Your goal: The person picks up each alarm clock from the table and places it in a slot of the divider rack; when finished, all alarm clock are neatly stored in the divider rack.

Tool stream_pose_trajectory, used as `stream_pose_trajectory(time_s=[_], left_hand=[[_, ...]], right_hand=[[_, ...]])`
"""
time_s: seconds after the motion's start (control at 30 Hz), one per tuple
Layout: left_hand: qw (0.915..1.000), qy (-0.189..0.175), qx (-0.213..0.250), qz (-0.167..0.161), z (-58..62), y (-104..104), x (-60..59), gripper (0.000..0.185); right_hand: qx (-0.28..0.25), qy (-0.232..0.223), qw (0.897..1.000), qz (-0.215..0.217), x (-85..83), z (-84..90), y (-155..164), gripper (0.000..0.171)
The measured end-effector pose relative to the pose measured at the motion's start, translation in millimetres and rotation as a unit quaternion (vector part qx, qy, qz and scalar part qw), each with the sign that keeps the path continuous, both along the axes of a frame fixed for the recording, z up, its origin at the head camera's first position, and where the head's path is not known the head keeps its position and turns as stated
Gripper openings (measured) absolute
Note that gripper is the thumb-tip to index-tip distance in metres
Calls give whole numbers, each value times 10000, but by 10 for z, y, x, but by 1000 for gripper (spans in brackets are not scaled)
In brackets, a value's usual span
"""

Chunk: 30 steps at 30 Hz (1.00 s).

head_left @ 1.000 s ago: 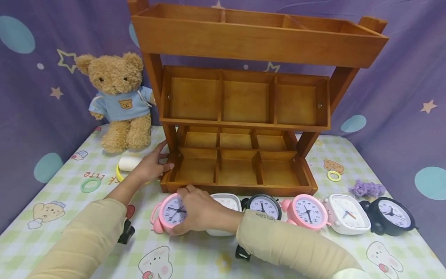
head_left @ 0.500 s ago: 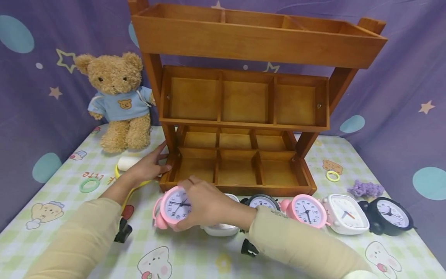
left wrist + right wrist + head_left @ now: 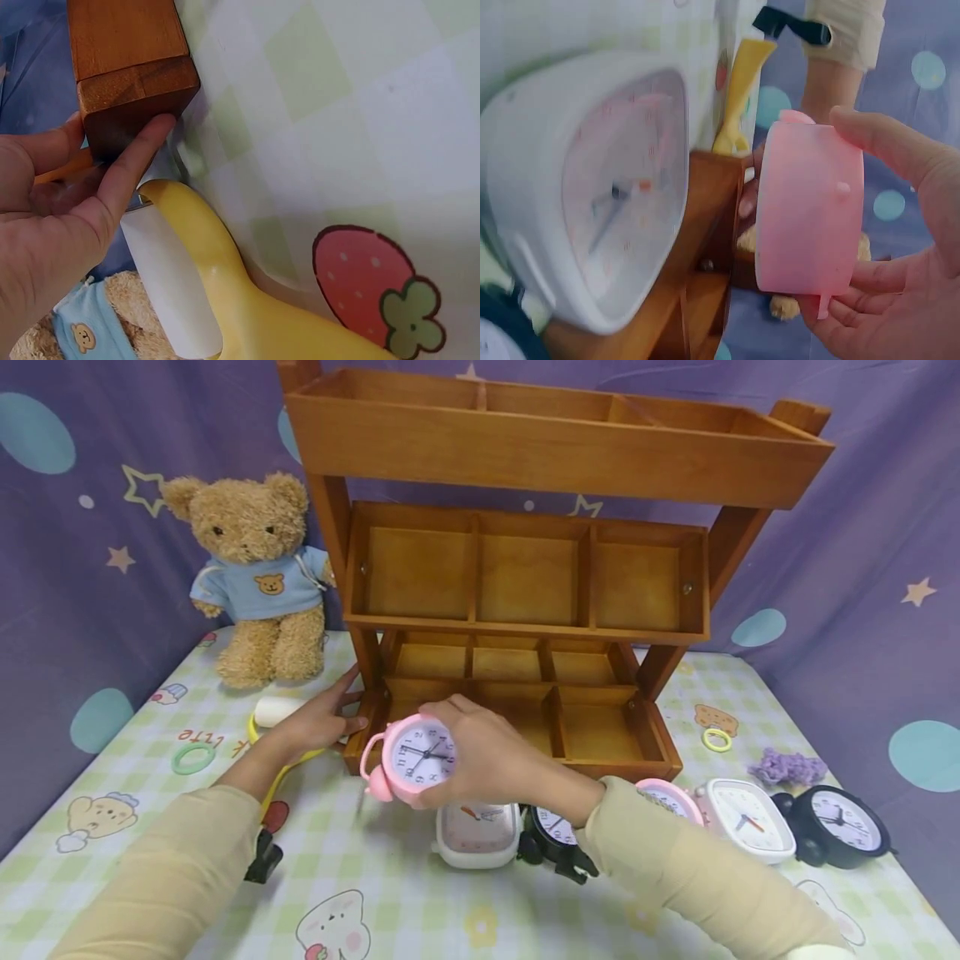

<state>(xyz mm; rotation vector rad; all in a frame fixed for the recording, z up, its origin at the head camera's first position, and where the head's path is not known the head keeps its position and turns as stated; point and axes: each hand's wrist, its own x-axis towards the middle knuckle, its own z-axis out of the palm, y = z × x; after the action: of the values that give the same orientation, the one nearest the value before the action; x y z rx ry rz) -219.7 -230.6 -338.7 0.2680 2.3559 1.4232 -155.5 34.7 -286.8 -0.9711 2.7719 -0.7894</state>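
My right hand [image 3: 487, 752] grips a pink alarm clock [image 3: 414, 760] and holds it in the air in front of the lowest tray of the wooden shelf rack [image 3: 517, 610]. In the right wrist view the pink alarm clock [image 3: 806, 217] shows its side, with fingers [image 3: 885, 146] curled round it. My left hand [image 3: 318, 720] rests with straight fingers against the rack's front left corner; the left wrist view shows a finger [image 3: 131, 169] touching the wooden corner [image 3: 131, 75]. On the table below stand a white square clock [image 3: 477, 833] and a black clock [image 3: 555, 831].
More clocks line the table's front right: pink [image 3: 667, 797], white [image 3: 746, 831], black [image 3: 843, 827]. A teddy bear [image 3: 255, 577] sits at the back left. A yellow-handled lint roller [image 3: 202, 277] lies by my left hand. A green ring [image 3: 191, 758], a yellow ring [image 3: 717, 740] and a purple knit piece [image 3: 791, 768] lie around.
My right hand has lifted the pink clock off the table and carried it up and to the right, toward the rack's lowest tray. The left hand has stayed at the rack's corner.
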Motion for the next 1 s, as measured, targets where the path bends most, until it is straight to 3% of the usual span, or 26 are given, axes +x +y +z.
stream_pose_trajectory(time_s=[0.33, 0.6, 1.0], left_hand=[[10000, -46, -22, -1, -11, -1, -1, 90], [9999, 28, -96, 27, -14, 0, -3, 91], [10000, -74, -6, 9, 0, 0, 0, 91]], right_hand=[[-419, 267, 9985, -216, -337, -15, 90, 90], [-985, -316, 9942, -294, -603, -143, 21, 74], [-891, -722, 9926, -406, -841, -298, -144, 76]])
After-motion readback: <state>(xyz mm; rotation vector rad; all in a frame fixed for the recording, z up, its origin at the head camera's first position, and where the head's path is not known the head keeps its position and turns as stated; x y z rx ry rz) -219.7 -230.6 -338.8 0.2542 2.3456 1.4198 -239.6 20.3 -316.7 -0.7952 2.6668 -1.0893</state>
